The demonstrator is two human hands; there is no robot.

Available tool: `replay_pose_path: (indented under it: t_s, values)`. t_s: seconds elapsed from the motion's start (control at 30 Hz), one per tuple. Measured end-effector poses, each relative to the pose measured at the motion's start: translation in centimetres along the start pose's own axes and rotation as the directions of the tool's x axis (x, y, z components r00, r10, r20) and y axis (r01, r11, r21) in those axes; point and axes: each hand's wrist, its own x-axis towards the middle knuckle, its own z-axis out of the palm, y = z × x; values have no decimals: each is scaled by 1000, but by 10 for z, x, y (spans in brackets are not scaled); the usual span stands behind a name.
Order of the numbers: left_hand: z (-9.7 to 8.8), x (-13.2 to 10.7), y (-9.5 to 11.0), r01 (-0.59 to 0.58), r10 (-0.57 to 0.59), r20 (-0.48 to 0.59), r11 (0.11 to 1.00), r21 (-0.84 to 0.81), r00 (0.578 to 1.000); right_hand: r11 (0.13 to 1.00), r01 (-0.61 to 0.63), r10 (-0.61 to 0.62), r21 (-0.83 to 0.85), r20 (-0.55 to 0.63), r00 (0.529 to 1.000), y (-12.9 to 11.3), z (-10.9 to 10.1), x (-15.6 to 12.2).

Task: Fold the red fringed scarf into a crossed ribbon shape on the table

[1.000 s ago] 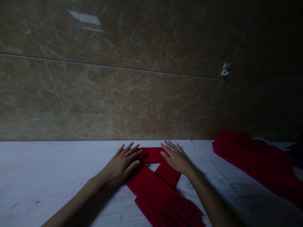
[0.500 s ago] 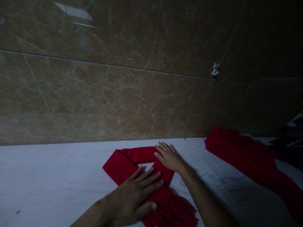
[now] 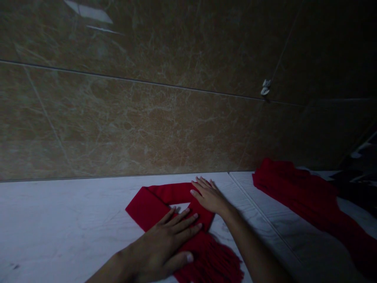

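A red fringed scarf (image 3: 149,206) lies on the pale wood-grain surface, folded at angles into a loop with its ends crossing. Its fringe spreads at the bottom of the view. My left hand (image 3: 166,243) rests flat over the crossing, fingers spread and palm down. At the loop's upper right corner, my right hand (image 3: 209,196) is laid flat on the cloth with fingers stretched out. A small patch of the pale surface shows inside the loop. Part of the scarf is hidden under both hands.
Another red cloth (image 3: 294,188) lies bunched to the right, against the wall. Behind the pale surface (image 3: 64,220) rises a brown marbled tile wall (image 3: 141,125) with a small white hook (image 3: 265,87) on it. A dark patterned item (image 3: 362,165) sits at the far right.
The whole view has shifted slightly, so everything appears a little farther left. Both hands keep their places on the scarf, and its folds look the same.
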Motion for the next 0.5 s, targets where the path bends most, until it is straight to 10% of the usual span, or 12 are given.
replay_pose_path:
  t_s: [0.5]
  values:
    - [-6,-2,-12,-21,23,-246,1000,12,969,990,107,-54,96,-437,898,12,0,8]
